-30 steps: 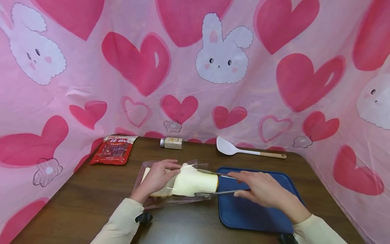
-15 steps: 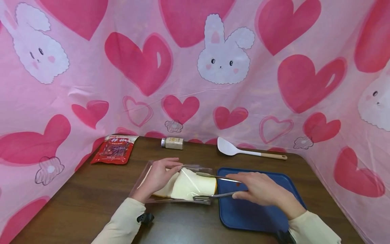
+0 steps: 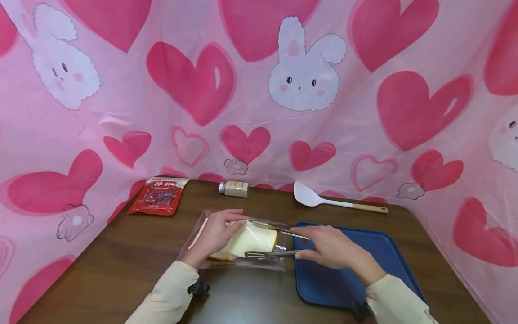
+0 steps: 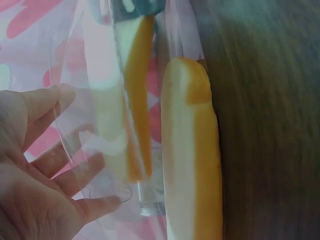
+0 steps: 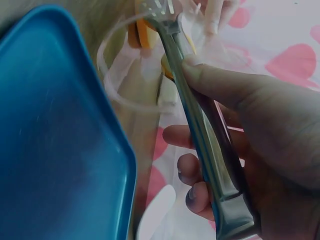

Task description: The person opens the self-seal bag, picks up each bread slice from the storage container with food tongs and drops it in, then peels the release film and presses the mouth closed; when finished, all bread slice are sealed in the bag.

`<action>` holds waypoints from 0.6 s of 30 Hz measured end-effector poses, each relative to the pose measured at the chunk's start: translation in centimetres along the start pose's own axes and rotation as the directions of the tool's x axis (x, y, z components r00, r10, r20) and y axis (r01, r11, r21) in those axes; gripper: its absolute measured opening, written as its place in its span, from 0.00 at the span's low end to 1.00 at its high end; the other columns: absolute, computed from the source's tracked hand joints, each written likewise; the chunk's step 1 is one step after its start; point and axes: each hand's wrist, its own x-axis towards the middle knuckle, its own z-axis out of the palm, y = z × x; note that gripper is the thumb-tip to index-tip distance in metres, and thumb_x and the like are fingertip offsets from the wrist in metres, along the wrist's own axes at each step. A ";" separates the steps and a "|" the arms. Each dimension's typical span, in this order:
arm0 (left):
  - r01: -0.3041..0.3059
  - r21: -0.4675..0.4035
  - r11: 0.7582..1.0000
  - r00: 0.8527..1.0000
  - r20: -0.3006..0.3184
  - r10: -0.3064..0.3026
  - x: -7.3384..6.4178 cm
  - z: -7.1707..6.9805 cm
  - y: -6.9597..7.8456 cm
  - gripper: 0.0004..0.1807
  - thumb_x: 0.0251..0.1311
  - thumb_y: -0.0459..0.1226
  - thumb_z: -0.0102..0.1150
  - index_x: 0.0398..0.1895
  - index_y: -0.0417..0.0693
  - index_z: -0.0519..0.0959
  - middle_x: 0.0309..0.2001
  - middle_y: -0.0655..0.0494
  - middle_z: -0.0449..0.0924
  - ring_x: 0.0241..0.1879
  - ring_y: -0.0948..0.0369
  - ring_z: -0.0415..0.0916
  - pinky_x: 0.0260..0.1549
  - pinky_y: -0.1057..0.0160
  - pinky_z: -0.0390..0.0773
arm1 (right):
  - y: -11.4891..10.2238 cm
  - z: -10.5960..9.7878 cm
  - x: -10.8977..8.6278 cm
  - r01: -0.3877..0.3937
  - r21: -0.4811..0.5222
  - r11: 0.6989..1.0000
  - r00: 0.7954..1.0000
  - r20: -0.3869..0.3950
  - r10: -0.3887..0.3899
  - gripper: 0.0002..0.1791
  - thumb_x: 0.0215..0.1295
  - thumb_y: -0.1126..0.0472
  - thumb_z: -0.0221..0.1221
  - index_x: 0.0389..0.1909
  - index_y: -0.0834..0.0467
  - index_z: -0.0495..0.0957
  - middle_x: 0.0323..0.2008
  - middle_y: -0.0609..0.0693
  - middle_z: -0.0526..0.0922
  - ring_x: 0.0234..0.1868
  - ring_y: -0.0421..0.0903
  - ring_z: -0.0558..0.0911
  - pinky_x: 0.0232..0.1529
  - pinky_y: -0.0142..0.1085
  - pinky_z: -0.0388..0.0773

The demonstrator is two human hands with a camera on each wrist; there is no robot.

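Observation:
In the head view my left hand [image 3: 216, 231] is at the upper edge of a clear plastic bag [image 3: 265, 265]. The left wrist view shows its thumb and forefinger pinching the thin film, other fingers spread behind it. My right hand [image 3: 329, 245] grips metal tongs [image 3: 279, 253] with slotted ends. A pale bread slice [image 3: 259, 238] with yellow crust lies between the tong arms, inside the bag. Another bread slice [image 3: 220, 256] is partly under it, to the left. The left wrist view shows two slices edge-on, one of them in the tongs [image 4: 140, 6].
A blue tray [image 3: 323, 288] lies to the right, below my right hand. Along the back are a red packet [image 3: 159, 198], a small seasoning jar [image 3: 236, 189] on its side, and a white spatula [image 3: 309, 195] with a wooden handle. A pink printed cloth surrounds the dark wooden table [image 3: 113, 270].
My right hand and the tongs have moved left, carrying the bread slice farther into the bag and over the other slice. My left hand keeps its place at the bag's edge.

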 end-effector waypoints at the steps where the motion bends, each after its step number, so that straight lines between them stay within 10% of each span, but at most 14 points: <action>1: 0.000 0.008 1.000 1.000 -0.003 0.000 0.0 0.0 0.0 0.09 0.68 0.38 0.70 0.47 0.50 0.92 0.60 0.48 0.87 0.62 0.47 0.84 0.63 0.44 0.80 | -0.1 0.1 0.2 0.001 0.001 1.000 1.000 -0.006 -0.001 0.37 0.69 0.38 0.66 0.73 0.52 0.75 0.62 0.52 0.86 0.54 0.50 0.87 0.53 0.56 0.83; 18: 0.000 0.004 1.000 1.000 -0.013 0.000 0.0 -0.4 0.0 0.09 0.70 0.40 0.68 0.48 0.50 0.92 0.61 0.49 0.87 0.64 0.46 0.82 0.66 0.41 0.78 | -0.6 2.3 1.9 0.009 0.053 0.999 1.000 -0.007 -0.009 0.38 0.70 0.37 0.65 0.73 0.54 0.75 0.57 0.51 0.88 0.49 0.50 0.87 0.44 0.47 0.84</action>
